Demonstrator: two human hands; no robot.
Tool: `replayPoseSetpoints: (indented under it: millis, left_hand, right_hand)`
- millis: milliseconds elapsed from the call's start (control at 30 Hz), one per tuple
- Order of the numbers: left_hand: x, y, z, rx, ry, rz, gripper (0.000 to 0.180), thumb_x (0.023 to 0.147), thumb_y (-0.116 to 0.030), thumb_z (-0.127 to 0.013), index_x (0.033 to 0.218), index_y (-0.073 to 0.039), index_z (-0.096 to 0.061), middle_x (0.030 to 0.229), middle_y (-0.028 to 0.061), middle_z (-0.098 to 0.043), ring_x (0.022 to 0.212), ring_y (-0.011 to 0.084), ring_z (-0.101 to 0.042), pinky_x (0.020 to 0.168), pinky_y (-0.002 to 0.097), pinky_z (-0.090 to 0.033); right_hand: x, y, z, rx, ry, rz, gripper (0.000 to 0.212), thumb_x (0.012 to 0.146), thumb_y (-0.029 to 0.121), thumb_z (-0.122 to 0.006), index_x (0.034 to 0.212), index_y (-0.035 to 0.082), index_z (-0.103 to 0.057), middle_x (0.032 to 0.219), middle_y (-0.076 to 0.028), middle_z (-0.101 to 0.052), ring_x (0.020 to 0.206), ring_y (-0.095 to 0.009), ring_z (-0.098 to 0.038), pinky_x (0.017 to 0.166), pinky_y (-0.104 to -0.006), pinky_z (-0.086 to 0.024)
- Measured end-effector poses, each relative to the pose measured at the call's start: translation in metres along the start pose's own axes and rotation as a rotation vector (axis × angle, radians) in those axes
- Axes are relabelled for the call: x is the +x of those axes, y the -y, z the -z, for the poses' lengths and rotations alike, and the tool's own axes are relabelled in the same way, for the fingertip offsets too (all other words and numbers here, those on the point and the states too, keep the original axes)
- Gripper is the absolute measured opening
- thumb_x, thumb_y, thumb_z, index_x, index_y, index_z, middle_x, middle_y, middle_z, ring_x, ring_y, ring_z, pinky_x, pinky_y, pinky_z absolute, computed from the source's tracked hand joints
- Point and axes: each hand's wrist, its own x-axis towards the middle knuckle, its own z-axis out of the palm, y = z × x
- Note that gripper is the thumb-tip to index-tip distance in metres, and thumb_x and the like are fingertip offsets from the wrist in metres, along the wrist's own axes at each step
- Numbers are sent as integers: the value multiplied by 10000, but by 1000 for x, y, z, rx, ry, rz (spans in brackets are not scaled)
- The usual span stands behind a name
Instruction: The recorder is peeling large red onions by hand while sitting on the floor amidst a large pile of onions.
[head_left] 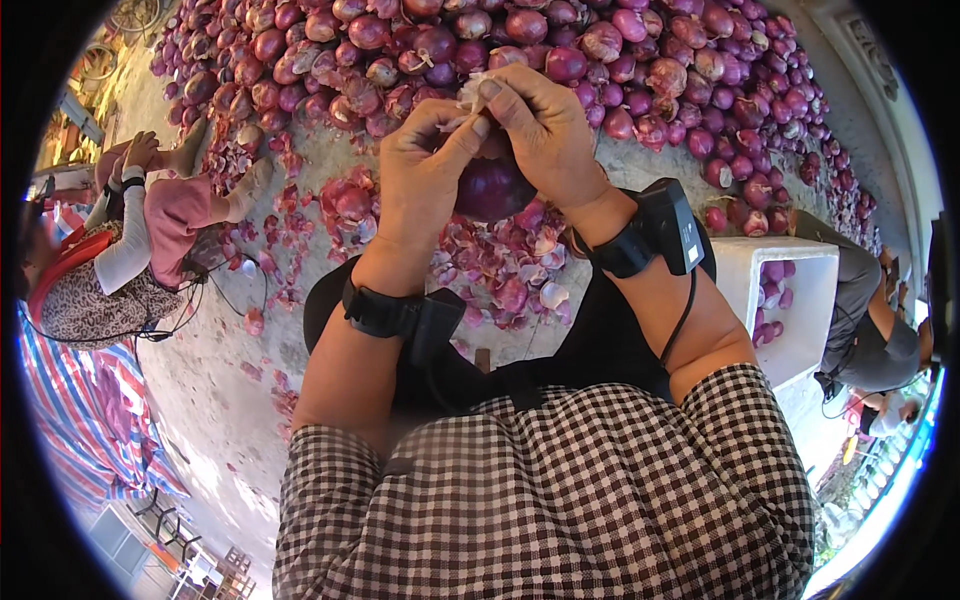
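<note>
Both hands meet in front of me over a large dark red onion (pixel 495 192). My left hand (pixel 425 160) is closed, its thumb and fingertips pinching pale, papery onion skin (pixel 470 97) above the bulb. On the other side, my right hand (pixel 550 130) pinches the same dry skin between thumb and forefinger. The onion's rounded purple side shows below and between the two hands; its upper part is hidden by them. Loose peelings (pixel 515 275) lie on the floor beneath, between my knees.
A wide heap of red onions (pixel 400 45) spreads across the far side. To my right stands a white box (pixel 800 248) with some onions inside. People sit at the left (pixel 110 265) and right (pixel 880 330). Striped sheeting (pixel 85 400) lies at the left.
</note>
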Motion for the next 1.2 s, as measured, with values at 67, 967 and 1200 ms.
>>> replayPoseSetpoints:
  millis: [67,967,1200]
  left_hand:
    - [-1,3,0,50,7,-30,50,862,15,-630,909,19,-644,879,21,-609,806,105,-613,728,246,-529]
    - [0,-12,0,-121,-76,-70,74,896,-41,-586,924,10,-632,861,44,-647,753,102,-613,718,247,-509]
    - [2,-17,-1,-141,-128,6,118,903,-81,-577,888,9,-652,842,33,-646,732,91,-593,703,239,-491]
  right_hand:
    - [3,-5,4,56,18,-60,233,957,204,-551,952,-15,-632,820,-24,-606,696,-84,-526,638,-229,-443]
    - [1,7,5,-109,121,-13,91,842,26,-607,915,-27,-605,835,-80,-573,746,-138,-570,670,-278,-474]
    - [1,9,8,-18,163,-106,68,883,16,-586,936,-25,-594,850,-43,-582,759,-86,-571,681,-240,-486]
